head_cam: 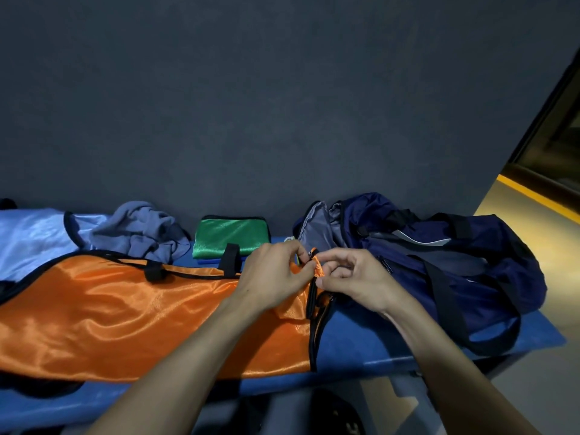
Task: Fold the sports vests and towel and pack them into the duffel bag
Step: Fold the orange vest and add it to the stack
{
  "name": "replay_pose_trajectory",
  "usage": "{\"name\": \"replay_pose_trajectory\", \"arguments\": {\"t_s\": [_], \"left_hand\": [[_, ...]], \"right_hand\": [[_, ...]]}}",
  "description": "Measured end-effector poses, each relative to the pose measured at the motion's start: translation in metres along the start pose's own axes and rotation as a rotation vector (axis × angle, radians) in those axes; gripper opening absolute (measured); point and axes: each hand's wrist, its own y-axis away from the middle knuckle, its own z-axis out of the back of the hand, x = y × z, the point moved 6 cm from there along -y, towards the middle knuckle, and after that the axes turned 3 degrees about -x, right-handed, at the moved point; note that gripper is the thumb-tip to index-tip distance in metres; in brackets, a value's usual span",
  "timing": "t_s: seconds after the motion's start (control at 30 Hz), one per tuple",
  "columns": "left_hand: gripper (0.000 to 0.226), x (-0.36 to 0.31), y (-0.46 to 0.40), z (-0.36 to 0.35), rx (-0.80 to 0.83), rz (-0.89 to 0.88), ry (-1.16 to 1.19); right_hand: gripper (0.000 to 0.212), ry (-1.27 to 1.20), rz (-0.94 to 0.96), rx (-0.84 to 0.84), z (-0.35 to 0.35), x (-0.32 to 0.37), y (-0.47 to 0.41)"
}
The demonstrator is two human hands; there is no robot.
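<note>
Both hands meet at the right end of the orange vest spread on the blue bench; the left hand and right hand each pinch its black-trimmed edge between curled fingers; just beyond the fingertips lies the folded green vest; right of them the open navy duffel bag; far left, the crumpled grey towel.

Looks like changing area or sports-hall corridor. Long blue bench set against plain dark grey wall. Sports kit spread along bench: shiny orange vest, folded green vest, pale blue vest, grey towel, navy duffel bag. Yellow line on bare floor at right.
</note>
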Motion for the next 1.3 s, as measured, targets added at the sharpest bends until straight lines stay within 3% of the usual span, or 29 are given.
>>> {"name": "replay_pose_trajectory", "arguments": {"t_s": [0.1, 0.23, 0.3, 0.53, 0.93, 1.07, 1.2, 1.3], "left_hand": [[0.017, 0.002, -0.001, -0.002, 0.024, 0.041, 0.081], [0.023, 0.013, -0.003, -0.003, 0.172, 0.285, 0.715], [0.021, 0.009, 0.002, -0.007, 0.311, 0.345, 0.842], [0.024, 0.001, 0.005, -0.008, 0.373, 0.280, 0.788], [0.026, 0.001, 0.011, -0.002, 0.436, 0.219, 0.710], [0.025, 0.006, 0.010, -0.003, 0.453, 0.199, 0.692], [0.024, 0.013, 0.007, 0.003, 0.437, 0.169, 0.684], [0.021, 0.013, 0.004, 0.007, 0.406, 0.093, 0.682]], "right_hand": [[0.039, 0.025, -0.001, 0.011, 0.002, 0.003, 0.003], [0.026, 0.094, -0.034, -0.022, 0.019, 0.003, 0.006], [0.021, 0.148, -0.050, -0.040, 0.021, 0.004, 0.008], [0.017, 0.224, 0.179, -0.151, 0.002, 0.020, 0.004], [0.014, 0.359, 0.328, -0.094, -0.007, 0.031, -0.005], [0.018, 0.332, 0.228, -0.051, -0.010, 0.028, -0.012], [0.019, 0.074, 0.039, 0.016, -0.018, 0.025, -0.022], [0.021, 0.028, 0.047, -0.016, -0.016, 0.026, -0.026]]}}
